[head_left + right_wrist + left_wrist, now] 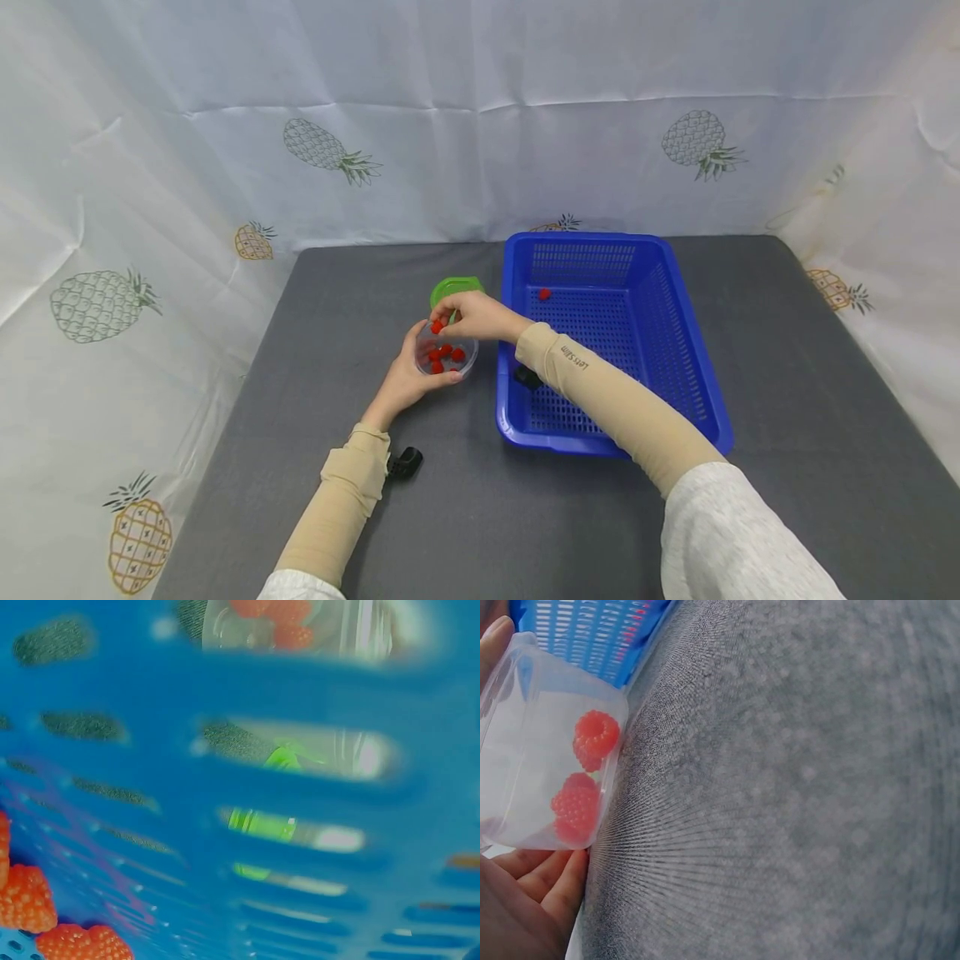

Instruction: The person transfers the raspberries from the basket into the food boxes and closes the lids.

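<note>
My left hand [407,381] grips a clear plastic cup [468,363] from its left side, thumb along the near side. Inside lie several red raspberries [457,355]. In the left wrist view, two of these raspberries [596,735] show through the clear wall of the cup, whose bottom is close to the grey tabletop. Reaching over the basket's left rim, my right hand [486,317] pinches a raspberry [437,327] above the cup's far left part. A green lid [453,285] lies just behind, partly covered by the right hand.
A blue slotted basket [678,333] stands right of the cup, under my right forearm. One raspberry [544,293] shows in its far left corner; the right wrist view shows several raspberries [26,900] inside. Behind the grey table [337,317] hangs a white pineapple-print cloth [480,175].
</note>
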Demonstrator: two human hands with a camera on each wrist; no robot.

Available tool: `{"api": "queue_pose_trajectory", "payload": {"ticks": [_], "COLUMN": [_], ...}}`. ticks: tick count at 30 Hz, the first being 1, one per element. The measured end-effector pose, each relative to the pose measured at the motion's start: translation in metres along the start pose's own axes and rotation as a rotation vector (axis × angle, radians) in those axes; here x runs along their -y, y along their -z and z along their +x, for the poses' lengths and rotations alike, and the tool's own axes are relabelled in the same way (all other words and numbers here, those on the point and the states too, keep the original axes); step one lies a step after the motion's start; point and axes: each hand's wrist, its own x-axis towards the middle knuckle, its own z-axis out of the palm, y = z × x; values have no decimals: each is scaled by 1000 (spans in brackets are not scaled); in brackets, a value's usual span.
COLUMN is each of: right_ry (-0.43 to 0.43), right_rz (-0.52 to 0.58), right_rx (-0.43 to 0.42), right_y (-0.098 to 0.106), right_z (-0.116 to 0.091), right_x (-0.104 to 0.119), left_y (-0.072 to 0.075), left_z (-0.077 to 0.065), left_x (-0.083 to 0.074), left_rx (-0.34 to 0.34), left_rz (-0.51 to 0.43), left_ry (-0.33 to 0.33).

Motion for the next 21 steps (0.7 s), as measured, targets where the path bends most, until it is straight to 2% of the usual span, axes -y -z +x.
{"api": "queue_pose_trajectory", "payload": {"ticks": [9,12,18,21], "right_ry": [-17,-18,-16,-18], "right_rz": [-156,-201,-267,-272], "right_rx": [11,27,78,97], "right_y": [-3,-4,-6,-7], "right_z": [-1,-1,-2,-2], "right_x": [4,4,5,6], "left_y": [1,3,5,5], "left_z": [1,0,-11,-13], "left_x": [2,-4,-29,-32], "left_rx": [-4,5,19,20], "left_rz": [21,17,24,21], "left_ry": [-10,16,34,31]}}
